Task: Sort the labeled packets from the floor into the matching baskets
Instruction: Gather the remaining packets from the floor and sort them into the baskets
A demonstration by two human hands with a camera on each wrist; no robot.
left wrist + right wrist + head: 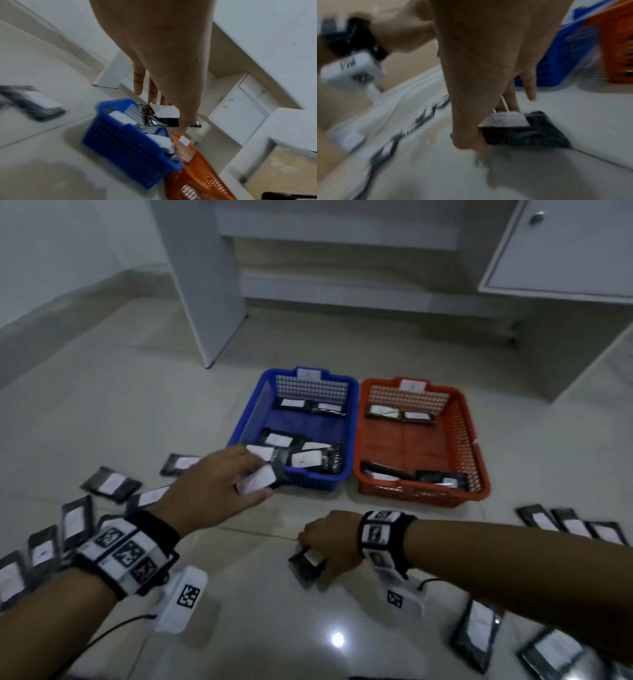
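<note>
Sitting on a pale tiled floor (144, 412) under a white desk (205, 285) with a cabinet door (561, 244): a blue basket (255, 405) and an orange basket (478, 446) touching side by side, each with a label tag on its far rim and black packets with white labels inside, at both far and near ends. Loose packets (111, 483) in a row along the floor's left side, more (570, 523) at the right and near-right. Left hand (212, 487) over the blue basket's near-left corner, thumb and fingers pinching a packet (258, 479) by its labelled end; the wrist view shows red writing on that label (169, 111). Right hand (330, 542) low at the floor's near middle, fingers curled round another packet (306, 566) that touches or nearly touches the tiles, label up. Both wrists wear black bands with marker tags (125, 553).
</note>
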